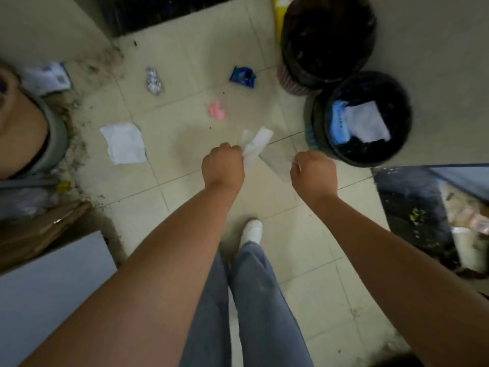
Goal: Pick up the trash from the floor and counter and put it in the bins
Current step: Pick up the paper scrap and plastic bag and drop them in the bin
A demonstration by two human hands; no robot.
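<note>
Over the floor [201, 62], close to the bins, your two hands are both shut tight. Your left hand [223, 165] grips a strip of white paper [256, 143]. Your right hand [313, 172] pinches a clear, see-through piece [277, 161], maybe plastic, but it is too blurry to be sure. Both pieces hang in the air, just beside the small bin [361, 119].

Some of the job looks done. The small bin already has a white paper and something blue inside. The big bin [328, 41] behind it looks dark, and you cannot see what is in it.

Lots is left. A white napkin [123, 143], a pink scrap [217, 110], a blue wrapper [243, 76] and a silver wrapper [154, 81] lie on the floor, well apart from each other. More paper [46, 78] sits near the left edge.

You cannot see much of the counter, so you cannot tell if trash is there. The dark shelf at the right is cut off and hard to make out.
</note>
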